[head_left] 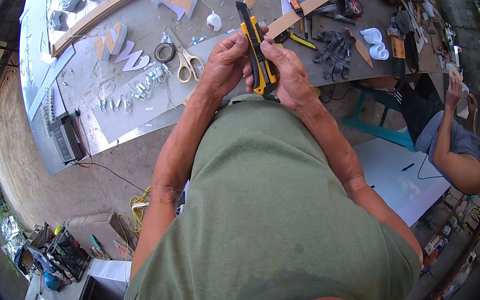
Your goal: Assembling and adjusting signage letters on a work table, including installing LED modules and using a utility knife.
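A yellow and black snap-off utility knife (257,52) stands nearly upright between my hands, its dark blade end pointing away from me. My left hand (226,65) is closed on the knife's left side, thumb along the body. From the other side my right hand (289,71) grips it, thumb pressed near the middle of the handle. Scissors (184,61) with cream handles lie on the table left of my left hand, beside a roll of black tape (164,52). A brown strip (322,1) runs off behind my right hand.
Letter-shaped pieces (177,2) and small LED modules (148,84) lie on the metal table (136,40). To the right are grey gloves (333,54), a tape measure (352,8) and other tools. Another person (461,147) sits at the right by a teal stool (376,115).
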Demonstrator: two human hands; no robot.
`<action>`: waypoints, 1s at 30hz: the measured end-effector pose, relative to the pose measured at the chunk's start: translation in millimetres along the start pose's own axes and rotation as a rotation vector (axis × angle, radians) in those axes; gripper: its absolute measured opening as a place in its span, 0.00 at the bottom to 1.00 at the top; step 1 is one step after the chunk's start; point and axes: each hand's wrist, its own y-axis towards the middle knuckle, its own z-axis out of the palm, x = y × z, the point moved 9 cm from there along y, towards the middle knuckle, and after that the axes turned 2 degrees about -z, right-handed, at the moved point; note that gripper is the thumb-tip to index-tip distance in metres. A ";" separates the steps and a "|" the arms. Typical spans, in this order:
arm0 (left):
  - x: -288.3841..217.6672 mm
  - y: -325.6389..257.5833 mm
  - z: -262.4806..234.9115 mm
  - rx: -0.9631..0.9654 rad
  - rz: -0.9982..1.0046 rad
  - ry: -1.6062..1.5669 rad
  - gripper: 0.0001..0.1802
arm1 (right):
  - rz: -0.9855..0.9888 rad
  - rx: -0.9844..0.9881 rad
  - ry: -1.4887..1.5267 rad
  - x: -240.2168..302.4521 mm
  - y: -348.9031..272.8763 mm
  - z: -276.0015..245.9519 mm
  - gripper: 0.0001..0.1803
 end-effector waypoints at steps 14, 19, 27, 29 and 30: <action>-28.0 15.4 -14.3 -0.190 0.205 -0.067 0.27 | 0.175 0.036 -0.106 -17.9 -6.4 -22.2 0.15; -32.8 40.6 4.6 -0.210 0.214 -0.070 0.28 | 0.082 0.017 -0.108 -3.6 9.0 -17.0 0.14; -41.0 74.8 36.0 -0.195 0.273 -0.058 0.27 | -0.103 -0.048 0.034 30.8 7.8 -22.1 0.11; -35.7 77.7 34.1 -0.210 0.257 -0.071 0.26 | -0.105 -0.104 0.049 29.1 6.7 -27.7 0.11; -33.7 78.7 31.0 -0.235 0.250 -0.086 0.26 | -0.114 -0.112 0.052 31.3 6.3 -28.0 0.11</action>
